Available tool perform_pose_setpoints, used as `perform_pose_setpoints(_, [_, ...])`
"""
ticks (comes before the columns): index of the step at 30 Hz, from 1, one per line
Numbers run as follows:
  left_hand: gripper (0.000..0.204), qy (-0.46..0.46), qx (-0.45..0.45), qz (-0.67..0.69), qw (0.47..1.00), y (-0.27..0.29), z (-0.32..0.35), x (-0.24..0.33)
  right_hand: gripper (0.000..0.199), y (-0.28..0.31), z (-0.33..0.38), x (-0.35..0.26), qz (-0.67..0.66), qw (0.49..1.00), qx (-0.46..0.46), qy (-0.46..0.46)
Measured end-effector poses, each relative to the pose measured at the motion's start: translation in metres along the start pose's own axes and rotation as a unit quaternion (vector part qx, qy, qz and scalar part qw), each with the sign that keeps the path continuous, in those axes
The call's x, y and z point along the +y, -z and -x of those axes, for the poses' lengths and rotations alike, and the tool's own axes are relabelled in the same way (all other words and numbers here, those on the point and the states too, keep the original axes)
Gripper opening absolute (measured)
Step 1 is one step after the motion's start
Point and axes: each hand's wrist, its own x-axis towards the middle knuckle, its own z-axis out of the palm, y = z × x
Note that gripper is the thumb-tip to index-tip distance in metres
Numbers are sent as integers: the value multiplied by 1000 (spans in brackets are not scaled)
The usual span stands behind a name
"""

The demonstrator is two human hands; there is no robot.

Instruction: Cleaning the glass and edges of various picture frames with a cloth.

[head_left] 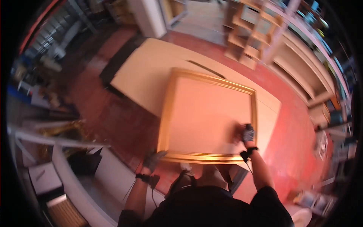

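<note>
A large gold picture frame (163, 125) with a plain pinkish-beige panel (208, 109) inside it lies tilted over a tan board table. At the frame's near left corner my left hand (153, 160), in a grey glove, has its fingers closed on the edge. Over the panel's near right part is my right hand (248, 133), in a dark patterned glove, its fingers curled in. A dark reddish smear beside it may be a shadow or something held; blur hides which. Both wrists carry black bands with thin cords.
The tan board table (140, 72) has a dark slot and a black end. Wooden shelf units (251, 34) stand at the far right, and a white pillar (148, 17) at the back. A grey-white open structure (113, 178) is close on my left. The floor (295, 140) is red.
</note>
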Motion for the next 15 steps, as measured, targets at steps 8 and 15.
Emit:
perform_pose_setpoints(8, [29, -280, 73, -73, 954, 69, 31, 210, 28, -1, -1, -65, -347, 915, -82, -189])
perform_pose_setpoints(15, [45, -408, 126, -287, 858, 108, 99, 303, 21, 28, -92, -224, -272, 938, -103, 188])
